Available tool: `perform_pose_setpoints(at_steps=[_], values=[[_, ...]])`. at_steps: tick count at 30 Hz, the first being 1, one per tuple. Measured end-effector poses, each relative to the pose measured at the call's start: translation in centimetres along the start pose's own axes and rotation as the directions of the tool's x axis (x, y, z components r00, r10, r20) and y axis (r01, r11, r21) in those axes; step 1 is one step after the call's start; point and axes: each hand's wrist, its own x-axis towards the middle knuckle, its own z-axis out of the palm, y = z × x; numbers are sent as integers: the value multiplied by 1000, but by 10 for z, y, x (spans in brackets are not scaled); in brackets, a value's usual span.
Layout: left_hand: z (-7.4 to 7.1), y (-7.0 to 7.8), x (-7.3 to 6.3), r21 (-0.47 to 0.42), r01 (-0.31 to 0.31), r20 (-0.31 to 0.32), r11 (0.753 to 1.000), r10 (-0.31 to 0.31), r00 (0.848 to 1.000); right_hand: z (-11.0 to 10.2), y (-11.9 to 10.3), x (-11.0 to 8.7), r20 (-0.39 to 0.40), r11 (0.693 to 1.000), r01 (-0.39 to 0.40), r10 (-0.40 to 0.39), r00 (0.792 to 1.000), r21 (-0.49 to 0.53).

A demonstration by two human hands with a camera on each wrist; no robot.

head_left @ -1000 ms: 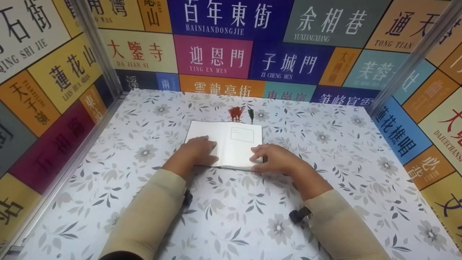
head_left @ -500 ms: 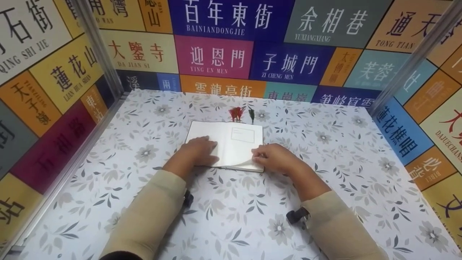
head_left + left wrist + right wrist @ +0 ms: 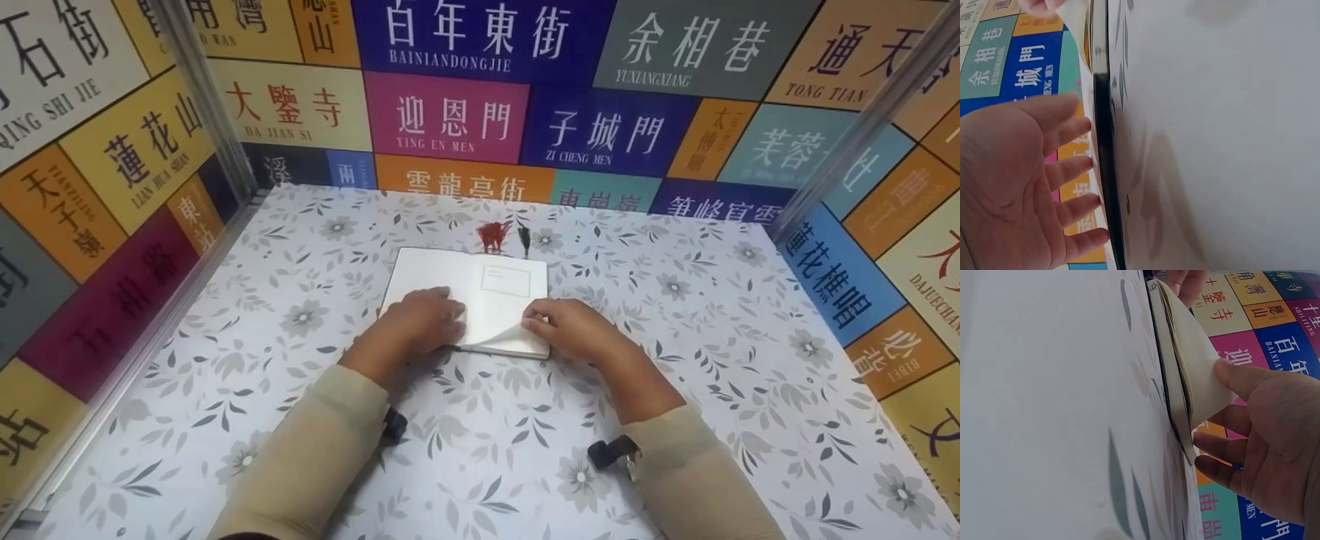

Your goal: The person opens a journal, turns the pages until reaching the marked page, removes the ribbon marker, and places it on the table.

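Observation:
An open notebook [image 3: 431, 271] with pale pages lies on the patterned cloth; a rectangular outline is printed on its right page. My left hand [image 3: 427, 322] is over the left page near the spine. In the left wrist view its fingers [image 3: 1075, 211] are spread, fairly straight, with tips at the notebook's dark cover edge [image 3: 1107, 129]. At the lower right corner, my right hand [image 3: 574, 326] pinches a page. The right wrist view shows that page [image 3: 1199, 354] curving up off the stack below, the thumb [image 3: 1241, 377] on its face.
Red tassels [image 3: 491, 236] and a dark green tassel [image 3: 524, 240] lie just beyond the notebook's top edge. A floral cloth [image 3: 300, 390] covers the table. Walls of coloured sign panels [image 3: 450, 116] enclose the back and sides, with clear corner posts [image 3: 217, 112].
My right hand has gone from resting at the right page's edge to pinching its lower corner and lifting it. My left hand has slid slightly right, towards the spine.

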Motion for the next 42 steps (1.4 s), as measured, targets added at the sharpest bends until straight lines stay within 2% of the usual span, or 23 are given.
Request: perform_pose_setpoints(at_steps=[6, 10, 18, 27, 31, 36, 39, 42], values=[[5, 13, -4, 135, -86, -49, 987, 93, 994, 1, -2, 1, -16, 1000, 6, -7, 1000, -16], [9, 21, -5, 172, -90, -68, 981, 103, 992, 1, -3, 1, -7, 999, -13, 13, 1000, -41], [13, 31, -6, 167, -119, -62, 979, 131, 989, 3, -2, 1, -12, 999, -27, 27, 1000, -32], [17, 33, -2, 154, -101, -62, 983, 112, 992, 3, -6, -2, -88, 995, 81, -86, 992, -57], [17, 34, -1, 153, -101, -61, 983, 111, 992, 2, -10, -3, -157, 988, 134, -145, 977, -78], [17, 35, 0, 140, -81, -79, 987, 92, 993, 4, -14, -4, -253, 971, 210, -232, 939, -114], [16, 35, 0, 126, -70, -91, 990, 82, 993, 5, -16, -5, -297, 969, 224, -244, 923, -100], [16, 35, 0, 124, -67, -99, 990, 80, 992, 4, -17, -6, -343, 977, 207, -211, 915, -48]])
